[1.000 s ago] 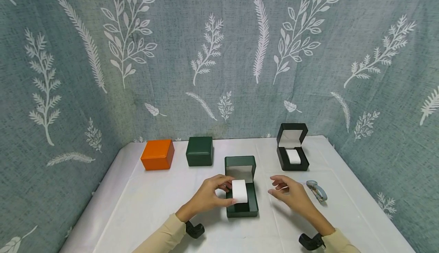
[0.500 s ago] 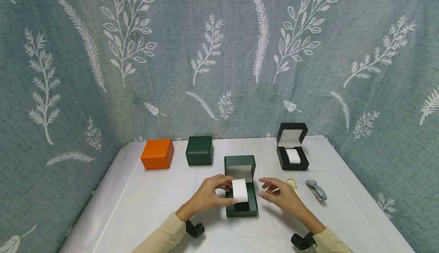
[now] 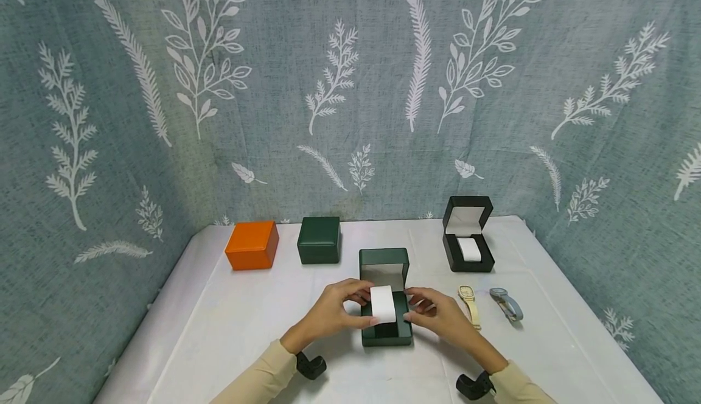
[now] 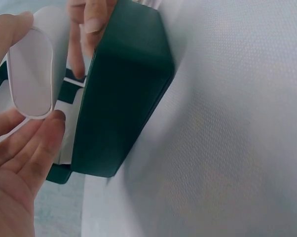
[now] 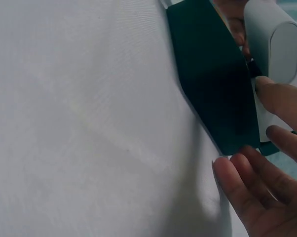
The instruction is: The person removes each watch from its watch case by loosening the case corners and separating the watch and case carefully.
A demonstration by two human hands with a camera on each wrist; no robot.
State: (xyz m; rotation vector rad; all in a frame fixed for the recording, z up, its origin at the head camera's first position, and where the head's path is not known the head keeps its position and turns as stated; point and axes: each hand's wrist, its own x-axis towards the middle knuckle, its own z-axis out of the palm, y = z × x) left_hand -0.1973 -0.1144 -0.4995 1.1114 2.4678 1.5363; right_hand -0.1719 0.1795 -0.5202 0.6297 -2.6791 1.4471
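Observation:
My left hand (image 3: 331, 309) pinches a white watch cushion (image 3: 383, 305) between thumb and fingers, seen end-on in the left wrist view. The cushion is raised above the base of an open dark green watch box (image 3: 386, 339), whose lid stands up at the back. At the box's right side is my right hand (image 3: 440, 317), its fingers loosely bent at the rim and holding nothing; whether they touch it is hard to tell. A gold watch (image 3: 468, 303) lies just right of that hand. Beyond it is a watch with a grey-blue strap (image 3: 507, 305).
An open black watch box (image 3: 472, 266) with a white cushion inside stands at the back right. A closed orange box (image 3: 252, 246) and a closed green box (image 3: 319, 240) sit at the back left. Patterned curtains (image 3: 378, 94) surround the white-covered table (image 3: 219, 331).
My right hand has moved left from beside the watches to the green box's right side, uncovering the gold watch. The left hand and the cushion stay nearly where they were.

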